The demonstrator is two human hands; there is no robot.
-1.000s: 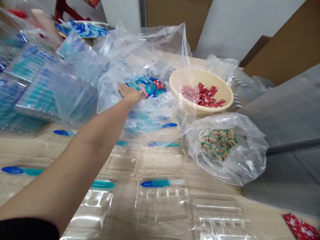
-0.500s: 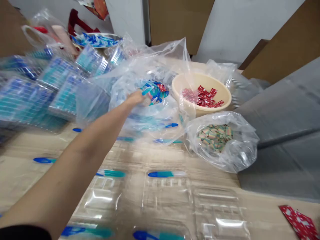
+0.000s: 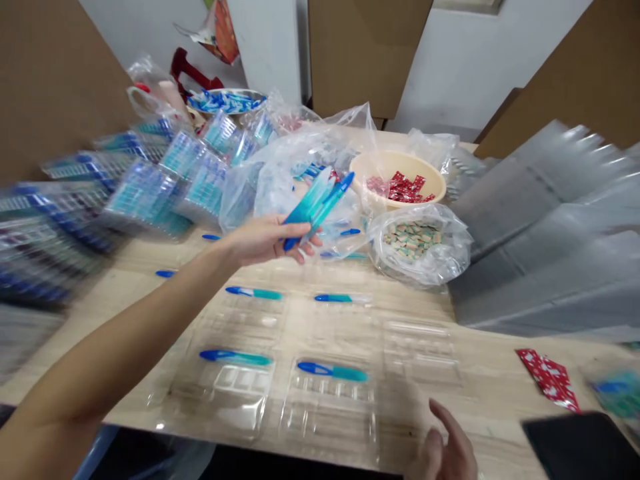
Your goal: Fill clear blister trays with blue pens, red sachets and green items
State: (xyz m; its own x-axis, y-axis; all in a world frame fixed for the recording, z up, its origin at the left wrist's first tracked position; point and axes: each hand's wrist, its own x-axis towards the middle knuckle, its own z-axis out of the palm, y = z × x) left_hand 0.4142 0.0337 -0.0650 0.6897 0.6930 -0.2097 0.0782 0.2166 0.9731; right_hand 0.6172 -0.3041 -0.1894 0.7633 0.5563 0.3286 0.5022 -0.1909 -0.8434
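My left hand [image 3: 273, 240] is closed on several slim blue-and-teal plastic sticks [image 3: 320, 203] with pale tips, held fanned above the table. I cannot tell their exact kind. Behind them is an open clear plastic bag [image 3: 280, 173] with more such pieces inside. Clear plastic trays [image 3: 330, 417] lie in rows on the table, and single blue-and-teal sticks [image 3: 333, 371] rest along the top of several. At the lower right edge, my right hand [image 3: 445, 447] is partly in view, its fingers apart with nothing in them, close to the trays.
A cream bowl [image 3: 435, 177] holds red packets [image 3: 405, 187]. In front, a clear bag [image 3: 450, 250] contains small striped pieces. Filled clear packs [image 3: 143, 197] are stacked left; grey-looking stacked plastic [image 3: 515, 240] stands right. Red packets [image 3: 549, 377] and a dark flat object [image 3: 583, 443] lie lower right.
My left hand has come out of the clear bag towards me, now holding several sticks. My right hand has entered at the bottom, and the camera view has shifted.
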